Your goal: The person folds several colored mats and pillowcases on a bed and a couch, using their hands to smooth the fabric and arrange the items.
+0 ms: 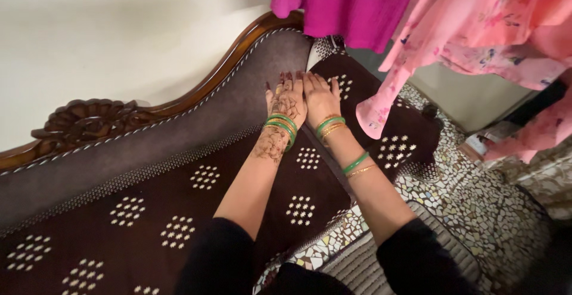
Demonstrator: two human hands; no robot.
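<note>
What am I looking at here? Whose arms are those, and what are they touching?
This one picture comes from a camera worn on a person's head, looking down, so the arms belong to the wearer. The left hand, painted with dark patterns, and the right hand lie flat side by side on a dark brown sofa seat with white dotted flowers. Neither hand holds anything. Green and gold bangles circle both wrists. The sofa has a carved wooden frame. A magenta cloth and a pink flowered cloth hang above. The floor is made of small broken tile pieces.
</note>
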